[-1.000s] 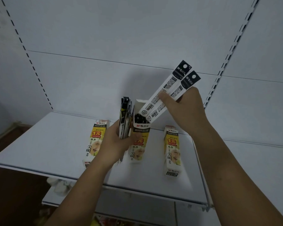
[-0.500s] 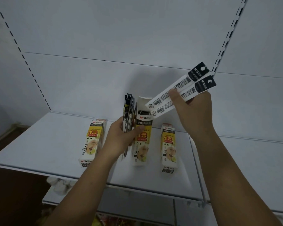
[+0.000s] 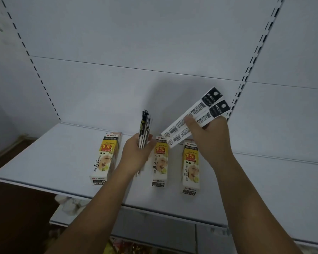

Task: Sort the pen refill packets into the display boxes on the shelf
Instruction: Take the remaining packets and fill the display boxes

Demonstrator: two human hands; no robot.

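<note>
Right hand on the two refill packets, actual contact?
Touching. Head view: right hand grips both refill packets, thumb pressed across them, fingers wrapped behind.

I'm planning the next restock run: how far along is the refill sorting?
Done: the left box, middle box and right box sit in a row on the shelf; how full they are cannot be seen. In hand: the right hand holds two packets above the middle and right boxes; the left hand grips a stack of more. Left: all these go into boxes.
</note>
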